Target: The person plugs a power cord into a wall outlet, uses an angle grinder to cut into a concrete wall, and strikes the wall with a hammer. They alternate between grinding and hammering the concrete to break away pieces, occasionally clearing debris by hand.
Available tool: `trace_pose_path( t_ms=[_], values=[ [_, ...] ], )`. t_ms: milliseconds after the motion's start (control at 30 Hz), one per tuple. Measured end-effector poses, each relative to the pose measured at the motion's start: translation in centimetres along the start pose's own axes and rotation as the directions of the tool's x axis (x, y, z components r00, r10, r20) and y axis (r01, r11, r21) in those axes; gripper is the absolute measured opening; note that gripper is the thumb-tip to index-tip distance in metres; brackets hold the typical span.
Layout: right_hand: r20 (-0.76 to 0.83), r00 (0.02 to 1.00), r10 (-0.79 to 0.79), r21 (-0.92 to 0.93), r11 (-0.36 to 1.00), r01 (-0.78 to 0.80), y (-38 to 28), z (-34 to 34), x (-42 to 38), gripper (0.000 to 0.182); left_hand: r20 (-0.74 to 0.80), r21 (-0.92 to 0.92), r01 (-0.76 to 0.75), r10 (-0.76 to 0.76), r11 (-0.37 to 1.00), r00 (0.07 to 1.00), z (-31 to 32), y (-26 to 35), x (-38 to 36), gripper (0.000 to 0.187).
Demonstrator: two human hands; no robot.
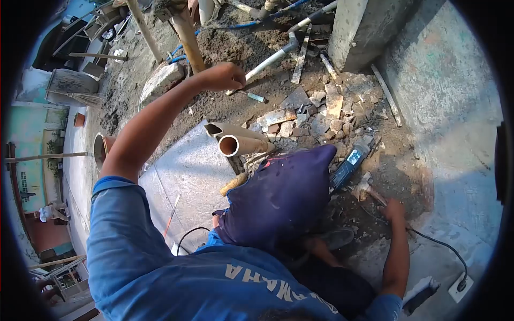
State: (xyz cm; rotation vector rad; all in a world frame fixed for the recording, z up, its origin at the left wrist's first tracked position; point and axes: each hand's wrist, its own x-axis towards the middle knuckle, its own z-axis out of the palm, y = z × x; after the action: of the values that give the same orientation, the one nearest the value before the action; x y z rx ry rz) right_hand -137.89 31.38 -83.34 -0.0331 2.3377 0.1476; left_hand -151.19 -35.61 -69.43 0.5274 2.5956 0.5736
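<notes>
My left hand (225,76) is raised at upper centre with its fingers curled, beside the lower end of a grey pipe (270,60). Whether anything sits inside those fingers is hidden. Low on the right, my right hand (394,209) is closed round the handle of what looks like a hammer (376,196), its pale head on the rubble. Just beyond that head lies a blue angle grinder (345,168) on the dirt. A dark cloth-covered knee (278,195) fills the middle, beside two short cream pipe pieces (243,143).
Broken tile and stone pieces (316,115) cover the ground ahead. A concrete column (361,35) and a plastered wall (455,128) stand on the right. A black cable (441,243) runs to a white socket (460,287). A wooden post (187,37) rises at the top.
</notes>
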Motion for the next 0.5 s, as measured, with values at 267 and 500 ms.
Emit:
trace_pose_path(
  t_ms=[267,500],
  values=[
    [-0.050,0.999,0.008,0.016,1.000,-0.008,1.1,1.5,0.6,0.047,0.463,0.563,-0.229,-0.074,0.794,0.883,13.7,-10.3,13.9,0.017],
    [-0.179,0.984,0.000,0.102,0.995,0.019,0.2,1.0,-0.2,0.032,0.412,0.752,-0.106,-0.339,0.651,0.846,19.4,-15.0,16.2,0.040]
  ],
)
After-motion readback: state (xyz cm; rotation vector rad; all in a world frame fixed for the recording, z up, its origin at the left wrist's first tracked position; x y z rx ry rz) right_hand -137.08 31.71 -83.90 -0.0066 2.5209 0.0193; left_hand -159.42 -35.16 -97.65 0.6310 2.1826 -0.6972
